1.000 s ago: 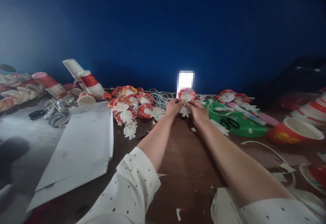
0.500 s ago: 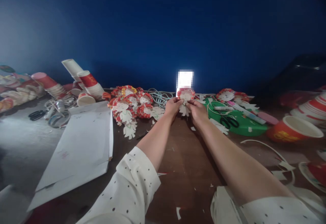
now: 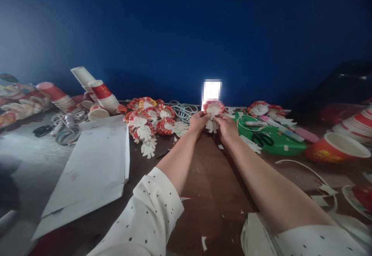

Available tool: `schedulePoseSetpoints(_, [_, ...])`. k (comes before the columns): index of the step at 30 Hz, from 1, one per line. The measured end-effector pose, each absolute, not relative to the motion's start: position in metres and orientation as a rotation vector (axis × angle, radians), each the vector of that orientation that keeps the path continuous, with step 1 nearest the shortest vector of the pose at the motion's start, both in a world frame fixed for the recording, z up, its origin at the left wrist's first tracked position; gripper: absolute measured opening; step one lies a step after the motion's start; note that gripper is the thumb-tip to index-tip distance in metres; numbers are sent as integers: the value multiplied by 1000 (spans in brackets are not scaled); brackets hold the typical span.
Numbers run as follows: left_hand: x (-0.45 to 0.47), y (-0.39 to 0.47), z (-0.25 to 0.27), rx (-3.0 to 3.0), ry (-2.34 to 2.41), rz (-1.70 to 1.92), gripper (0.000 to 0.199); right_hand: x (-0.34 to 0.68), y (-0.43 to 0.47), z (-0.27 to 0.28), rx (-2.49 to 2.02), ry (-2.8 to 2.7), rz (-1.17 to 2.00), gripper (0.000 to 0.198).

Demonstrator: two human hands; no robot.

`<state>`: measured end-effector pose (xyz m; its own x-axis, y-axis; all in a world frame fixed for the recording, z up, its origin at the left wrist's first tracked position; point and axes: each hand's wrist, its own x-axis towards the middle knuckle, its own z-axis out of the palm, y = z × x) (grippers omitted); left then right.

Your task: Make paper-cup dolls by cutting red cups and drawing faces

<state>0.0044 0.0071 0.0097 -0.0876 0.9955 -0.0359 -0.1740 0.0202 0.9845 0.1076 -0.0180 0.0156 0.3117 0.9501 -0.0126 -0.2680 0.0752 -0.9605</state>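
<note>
Between my two hands I hold up a small paper lion figure (image 3: pixel 213 108), with a round white face, a red-and-white fringed mane and a white body hanging below. My left hand (image 3: pixel 199 122) pinches its left side where face and body meet. On the other side, my right hand (image 3: pixel 226 127) grips it between thumb and fingers. A bright pixelated patch (image 3: pixel 212 90) stands directly behind the figure. To the left lies a heap of similar paper lions (image 3: pixel 145 122), some with white bodies attached. Two more fringed rounds (image 3: pixel 258 108) rest at the back right.
A white board (image 3: pixel 95 159) lies at left, with paper cups (image 3: pixel 101 93) and black scissors (image 3: pixel 43 130) beyond. At right, a green sheet (image 3: pixel 285 141) carries scissors (image 3: pixel 263 139) and markers. A red paper bowl (image 3: pixel 337 147) stands beside it. Paper scraps dot the brown table (image 3: pixel 215 194).
Almost nothing differs. The whole view has shifted by a few pixels, and both hands keep their hold on the paper lion.
</note>
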Motion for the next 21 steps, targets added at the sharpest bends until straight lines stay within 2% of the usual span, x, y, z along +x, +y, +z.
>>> schedulePoseSetpoints(6, [5,5,10,1184,1191,1354,18,109,-17,12,-1122,-863,1032,22])
schedulePoseSetpoints(16, [13,6,2,1050,1022,1314,26,113,-18,16,-1275,-908,829,23])
schedulePoseSetpoints(21, [12,5,5,1027,1131,1324,23,111,-22,18,-1281,-925,812,25])
